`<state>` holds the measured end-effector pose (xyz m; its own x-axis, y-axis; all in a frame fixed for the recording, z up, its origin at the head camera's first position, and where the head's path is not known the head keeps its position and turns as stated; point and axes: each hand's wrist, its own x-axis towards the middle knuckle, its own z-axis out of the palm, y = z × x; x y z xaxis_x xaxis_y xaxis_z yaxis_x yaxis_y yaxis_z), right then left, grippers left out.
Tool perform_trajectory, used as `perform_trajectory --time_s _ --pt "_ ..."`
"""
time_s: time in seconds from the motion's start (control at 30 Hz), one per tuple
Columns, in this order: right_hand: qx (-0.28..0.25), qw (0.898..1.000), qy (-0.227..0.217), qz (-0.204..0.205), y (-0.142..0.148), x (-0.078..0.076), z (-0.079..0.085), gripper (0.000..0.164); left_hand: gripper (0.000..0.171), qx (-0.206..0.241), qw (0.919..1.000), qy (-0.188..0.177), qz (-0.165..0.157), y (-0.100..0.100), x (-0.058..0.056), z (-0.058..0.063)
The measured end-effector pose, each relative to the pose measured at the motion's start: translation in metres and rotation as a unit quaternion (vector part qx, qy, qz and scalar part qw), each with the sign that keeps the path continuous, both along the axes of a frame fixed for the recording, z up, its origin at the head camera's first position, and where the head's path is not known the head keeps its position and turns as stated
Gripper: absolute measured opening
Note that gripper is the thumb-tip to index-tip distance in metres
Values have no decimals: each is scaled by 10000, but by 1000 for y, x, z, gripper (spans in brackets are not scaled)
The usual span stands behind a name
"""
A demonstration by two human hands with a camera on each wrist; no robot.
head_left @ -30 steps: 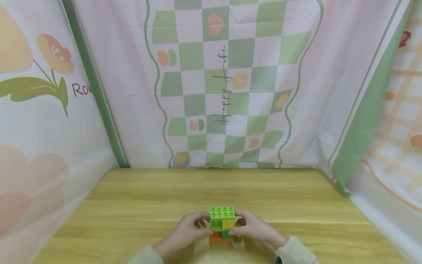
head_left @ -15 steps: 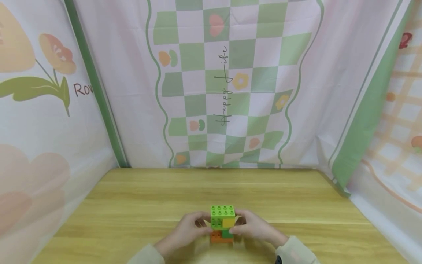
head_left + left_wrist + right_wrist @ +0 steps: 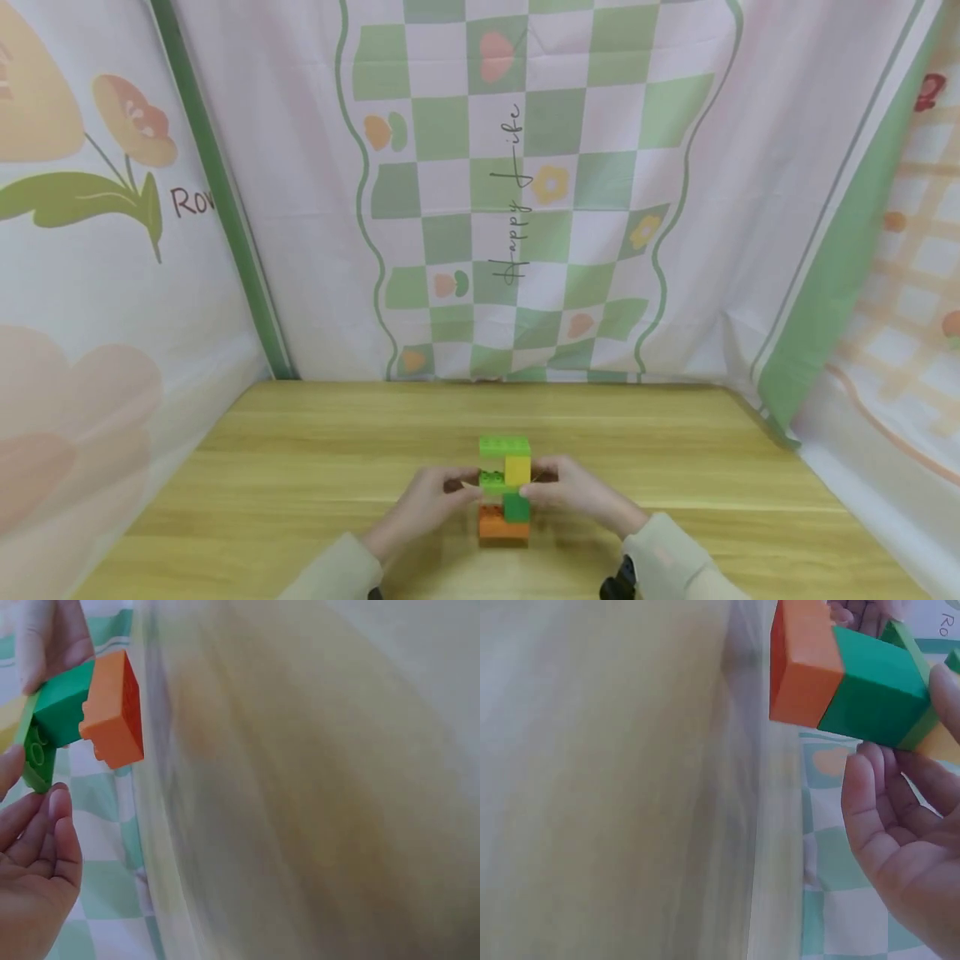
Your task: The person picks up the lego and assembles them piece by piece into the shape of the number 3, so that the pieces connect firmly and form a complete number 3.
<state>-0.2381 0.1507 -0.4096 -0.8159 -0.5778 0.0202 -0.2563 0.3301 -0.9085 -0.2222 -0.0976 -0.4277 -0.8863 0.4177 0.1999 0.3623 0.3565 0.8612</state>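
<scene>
Both hands hold a tower of toy building bricks at the table's near middle. From the bottom it has an orange brick [image 3: 495, 532], a dark green brick [image 3: 517, 507], a light green plate [image 3: 491, 485], a yellow brick [image 3: 517, 469] and a light green top brick [image 3: 504, 446]. The left hand [image 3: 435, 502] pinches the middle plate's left end. At the right end, the right hand [image 3: 576, 493] pinches it. In the left wrist view, the orange brick's [image 3: 112, 709] underside shows, and the tower looks lifted off the table.
The wooden table [image 3: 360, 433] extends behind and to both sides of the hands. A checkered curtain [image 3: 487, 208] hangs along its back edge, with printed fabric [image 3: 67, 275] on the left and more fabric [image 3: 907, 275] on the right.
The brick tower has gone up and tipped, so its front shows more and its studded top less. Both hands rose with it, keeping their hold.
</scene>
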Motion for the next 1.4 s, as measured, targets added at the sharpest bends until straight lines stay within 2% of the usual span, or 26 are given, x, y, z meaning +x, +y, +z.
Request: perform_trajectory --time_s 0.17,0.3,0.5,0.67,0.83,1.07,1.4 --pt "-197 9989 -406 -158 -1 -8 0 47 39 1 9998 -189 44 2 -9 0" --pt "-335 9960 -768 -316 -1 -14 -3 54 38 19 9988 -487 95 2 -14 1" --pt "-410 9930 -905 -636 0 -19 -9 63 35 181 9960 -857 172 3 -19 -1" --pt "-540 9924 -885 -664 -2 -22 -14 59 30 93 9963 -822 212 5 -25 -7" --pt "-486 9929 -840 -685 -3 -24 -18 53 38 -109 9956 -907 226 7 -31 -11" --pt "-508 9908 -994 -762 -5 -26 -24 42 29 -299 9913 -1214 420 10 -33 -13" --pt "-533 9887 -1199 -725 -6 -27 -26 37 27 -315 9889 -1323 602 15 -35 -16"
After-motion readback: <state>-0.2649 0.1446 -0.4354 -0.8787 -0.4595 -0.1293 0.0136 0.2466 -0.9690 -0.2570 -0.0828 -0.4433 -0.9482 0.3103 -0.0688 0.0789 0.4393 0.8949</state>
